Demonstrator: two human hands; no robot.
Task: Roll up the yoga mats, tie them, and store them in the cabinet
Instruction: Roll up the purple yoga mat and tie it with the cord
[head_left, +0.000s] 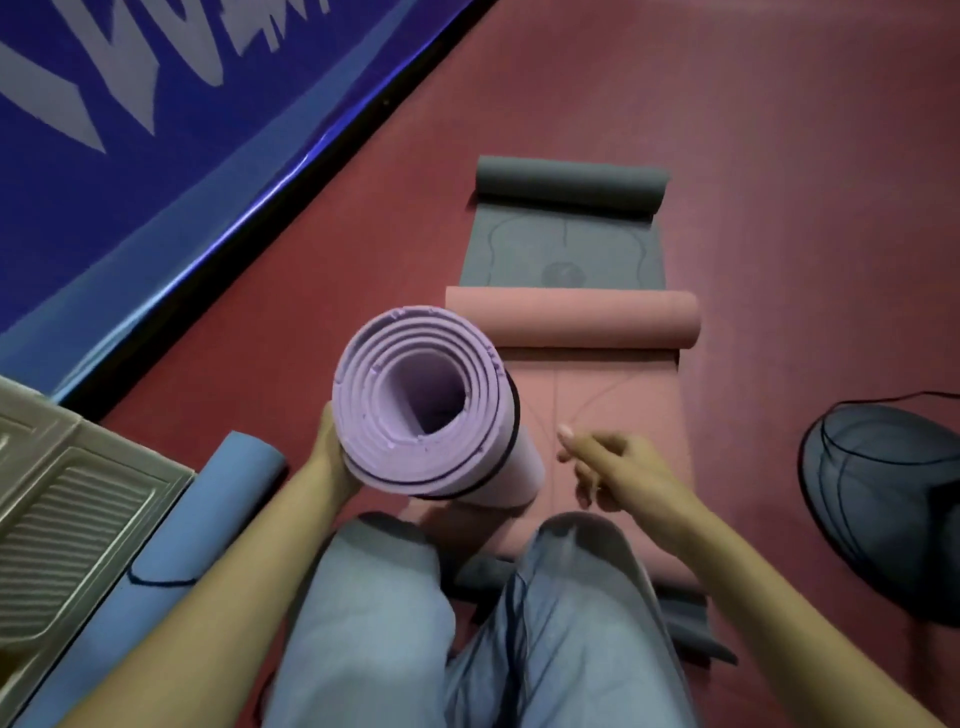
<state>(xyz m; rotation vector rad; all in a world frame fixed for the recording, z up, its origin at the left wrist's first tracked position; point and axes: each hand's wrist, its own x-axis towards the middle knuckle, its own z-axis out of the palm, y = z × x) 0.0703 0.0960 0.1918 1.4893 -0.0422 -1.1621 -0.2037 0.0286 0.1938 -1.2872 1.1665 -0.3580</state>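
A rolled purple yoga mat (415, 400) stands on end in front of my knees, its spiral end facing the camera and a dark strap around it. My left hand (330, 457) grips its left side. To the right of the roll, my right hand (618, 467) hovers with loosely curled fingers and holds nothing I can see. A pink mat (571, 319) lies partly rolled on the red floor beyond. Behind it lies a grey mat (569, 182), also partly rolled. A rolled blue mat (171, 551) with a dark tie lies at my left.
A beige panelled cabinet door (67, 514) is at the lower left beside the blue mat. A blue banner (130, 130) runs along the floor's left edge. A dark fan (888, 499) with a cable sits on the right. Grey fabric lies under my knees.
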